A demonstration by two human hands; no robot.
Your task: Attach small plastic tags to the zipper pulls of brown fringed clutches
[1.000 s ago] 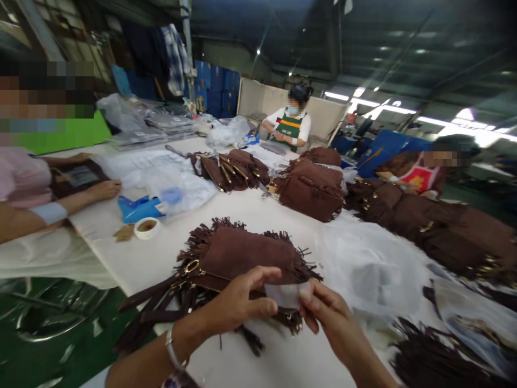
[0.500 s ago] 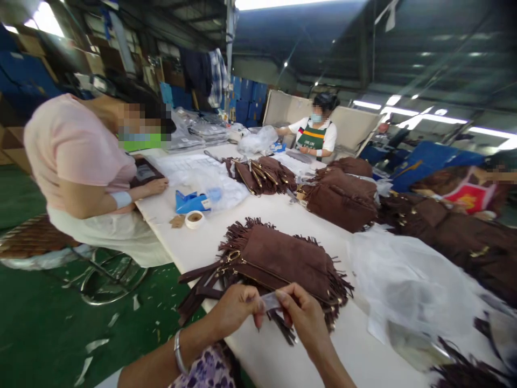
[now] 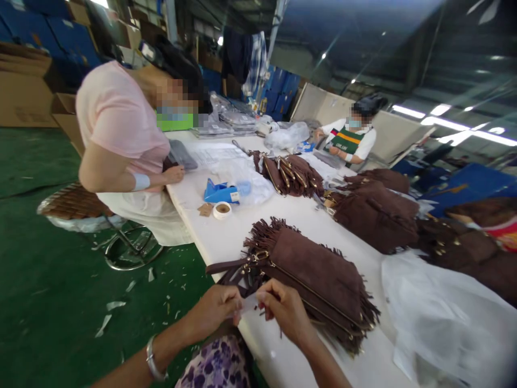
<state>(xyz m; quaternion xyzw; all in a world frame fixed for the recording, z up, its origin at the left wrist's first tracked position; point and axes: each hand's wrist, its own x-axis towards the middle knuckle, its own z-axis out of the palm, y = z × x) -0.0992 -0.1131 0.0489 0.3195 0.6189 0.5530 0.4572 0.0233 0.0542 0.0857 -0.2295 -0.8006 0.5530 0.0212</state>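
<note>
Head cam: pale strip (image 3: 250,303) pinched between left hand (image 3: 216,310) and right hand (image 3: 286,311) fingertips, by the table (image 3: 226,237) edge. Bare space's left between fringed bag (image 3: 315,267) and tape roll (image 3: 222,216). Strip's been shifted edgeward since earlier.

A translucent strip (image 3: 249,303) is held near brown fringed bags (image 3: 317,269).

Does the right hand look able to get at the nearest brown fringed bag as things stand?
Probably yes: the brown fringed bag lies near the right hand, nothing visibly between them, though that hand may first have to release the translucent piece it and the left hand pinch.
</note>
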